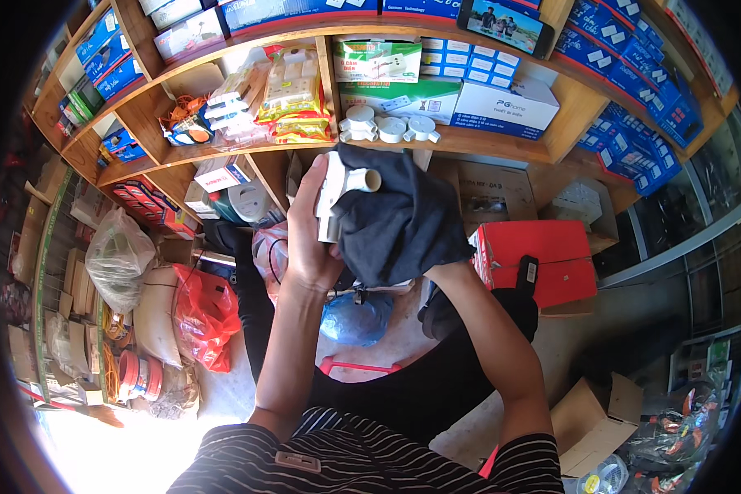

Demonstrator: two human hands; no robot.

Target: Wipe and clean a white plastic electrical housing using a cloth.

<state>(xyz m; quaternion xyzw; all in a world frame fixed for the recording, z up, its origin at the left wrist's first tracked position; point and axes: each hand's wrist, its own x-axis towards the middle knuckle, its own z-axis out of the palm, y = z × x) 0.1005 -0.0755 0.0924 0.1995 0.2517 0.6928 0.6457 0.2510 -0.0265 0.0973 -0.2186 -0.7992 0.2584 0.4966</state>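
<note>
My left hand (309,228) grips a white plastic round conduit junction box (329,191) with short pipe sockets, held up in front of the shelves. Draped against its right side is a dark cloth (401,222). The cloth covers my right hand, whose wrist (447,275) comes out below it; the fingers are hidden. Several similar white junction boxes (392,129) sit on the shelf edge just beyond, some of them stacked.
Wooden shelves (401,148) hold boxed electrical goods and bagged power strips (290,86). A phone (505,26) playing video leans on the upper shelf. Right stands a red box (537,259); a blue plastic bag (357,318) lies below. Left are a red bag (207,315) and a sack (155,309).
</note>
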